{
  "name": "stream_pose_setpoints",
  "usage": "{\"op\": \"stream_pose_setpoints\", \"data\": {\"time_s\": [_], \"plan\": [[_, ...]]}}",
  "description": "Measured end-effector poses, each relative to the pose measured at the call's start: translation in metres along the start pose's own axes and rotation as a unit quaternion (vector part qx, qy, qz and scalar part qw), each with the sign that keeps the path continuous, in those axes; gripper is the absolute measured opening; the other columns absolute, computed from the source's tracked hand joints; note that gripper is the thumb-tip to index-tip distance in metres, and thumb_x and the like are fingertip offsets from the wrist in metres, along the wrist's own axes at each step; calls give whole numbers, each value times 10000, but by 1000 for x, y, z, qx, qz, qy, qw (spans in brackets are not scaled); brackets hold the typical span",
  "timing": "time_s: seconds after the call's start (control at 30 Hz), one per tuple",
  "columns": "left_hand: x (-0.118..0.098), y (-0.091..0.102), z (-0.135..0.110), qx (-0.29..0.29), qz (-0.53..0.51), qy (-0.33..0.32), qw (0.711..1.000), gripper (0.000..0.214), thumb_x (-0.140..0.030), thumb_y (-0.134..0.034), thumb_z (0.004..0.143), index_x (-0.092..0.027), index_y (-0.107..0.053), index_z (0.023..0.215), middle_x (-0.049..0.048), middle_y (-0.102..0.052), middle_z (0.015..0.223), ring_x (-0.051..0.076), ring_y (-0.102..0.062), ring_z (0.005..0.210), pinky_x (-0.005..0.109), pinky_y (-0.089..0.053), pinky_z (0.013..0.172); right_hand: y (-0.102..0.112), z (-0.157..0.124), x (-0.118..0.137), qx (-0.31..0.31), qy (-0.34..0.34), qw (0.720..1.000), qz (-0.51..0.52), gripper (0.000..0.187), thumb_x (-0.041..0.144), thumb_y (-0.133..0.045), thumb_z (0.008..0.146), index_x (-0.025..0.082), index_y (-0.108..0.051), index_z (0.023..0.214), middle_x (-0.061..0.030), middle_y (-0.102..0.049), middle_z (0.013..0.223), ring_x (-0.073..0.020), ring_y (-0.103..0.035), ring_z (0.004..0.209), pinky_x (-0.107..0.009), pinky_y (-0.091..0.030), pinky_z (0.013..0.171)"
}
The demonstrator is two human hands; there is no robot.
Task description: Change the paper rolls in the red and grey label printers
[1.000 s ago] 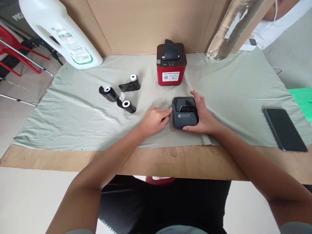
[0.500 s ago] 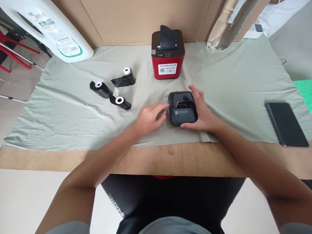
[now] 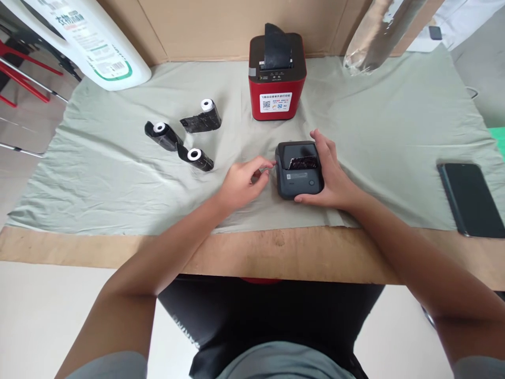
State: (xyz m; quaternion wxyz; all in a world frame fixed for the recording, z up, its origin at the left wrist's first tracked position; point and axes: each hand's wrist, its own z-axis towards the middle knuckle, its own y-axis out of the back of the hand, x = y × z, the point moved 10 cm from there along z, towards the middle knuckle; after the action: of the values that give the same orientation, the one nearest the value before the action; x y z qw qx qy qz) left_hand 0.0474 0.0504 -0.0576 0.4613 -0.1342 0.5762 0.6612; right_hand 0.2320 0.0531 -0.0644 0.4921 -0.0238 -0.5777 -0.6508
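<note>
Meeting cardboard (image 3: 221,31), cloth (image 3: 379,142) bears a black printer (image 3: 299,178), right hand (image 3: 333,181) clasping it, left (image 3: 240,184) loose.

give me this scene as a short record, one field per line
left hand: at the left edge of the black device, contact unclear
right hand: holding the device's right side
red printer: behind the device, black sheet sticking up from its top
black rolls: three, left of the device
phone: far right
white bottle: back left

A laundry detergent bottle (image 3: 100,47) stands near a cardboard panel (image 3: 221,31). A black smartphone (image 3: 471,197) lies at far right.
</note>
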Motion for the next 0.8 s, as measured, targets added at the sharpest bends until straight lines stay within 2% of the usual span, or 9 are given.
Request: {"op": "stream_pose_setpoints", "data": {"time_s": [0.1, 0.2, 0.37, 0.53, 0.67, 0.8], "plan": [[0, -2, -2, 4, 5, 9, 1000, 144, -198, -530, 954, -209, -634, 1053, 54, -804, 1206, 78, -670, 654, 231, -555, 657, 0, 0, -3, -6, -6, 1000, 13, 1470, 828, -822, 629, 360, 75, 1695, -139, -138, 1713, -467, -235, 1583, -712, -314, 1251], [0, -4, -5, 1, 4, 36, 999, 169, -170, -532, 930, -214, -594, 1080, 58, -799, 1225, 81, -643, 603, 249, -535, 621, 0, 0, -5, -3, -22, 999, 29, 1469, 780, -851, 642, 355, 81, 1696, -142, -161, 1722, -455, -290, 1571, -671, -379, 1233], [-3, -13, -7, 34, 42, 54, 997, 243, -122, -567, 871, -226, -555, 1091, 39, -806, 1192, 109, -676, 640, 278, -535, 646, 1, 0, -6, 4, -38, 998, 44, 1504, 750, -868, 635, 304, 91, 1704, -150, -246, 1733, -463, -271, 1590, -673, -310, 1272], [-5, -13, -5, 48, 78, 34, 995, 286, -67, -551, 816, -233, -546, 1049, 2, -812, 1011, 167, -754, 802, 287, -530, 665, -1, 0, -10, 17, -65, 997, 36, 1567, 750, -892, 582, 308, 111, 1702, -132, -268, 1740, -480, -291, 1583, -701, -313, 1262], [-2, -9, -2, 14, 37, 27, 999, 216, -82, -530, 841, -232, -540, 998, -30, -773, 857, 156, -762, 818, 268, -525, 673, 0, 0, -7, 15, -69, 997, 40, 1545, 704, -902, 619, 272, 108, 1704, -158, -301, 1726, -474, -304, 1578, -643, -357, 1262], [6, 0, -1, -44, -8, 35, 998, 207, -100, -495, 886, -221, -543, 1047, -10, -784, 928, 133, -728, 744, 254, -485, 612, 1, -1, -3, 10, -74, 997, 25, 1474, 730, -869, 660, 335, 103, 1696, -121, -177, 1759, -474, -260, 1588, -632, -374, 1258]]}}
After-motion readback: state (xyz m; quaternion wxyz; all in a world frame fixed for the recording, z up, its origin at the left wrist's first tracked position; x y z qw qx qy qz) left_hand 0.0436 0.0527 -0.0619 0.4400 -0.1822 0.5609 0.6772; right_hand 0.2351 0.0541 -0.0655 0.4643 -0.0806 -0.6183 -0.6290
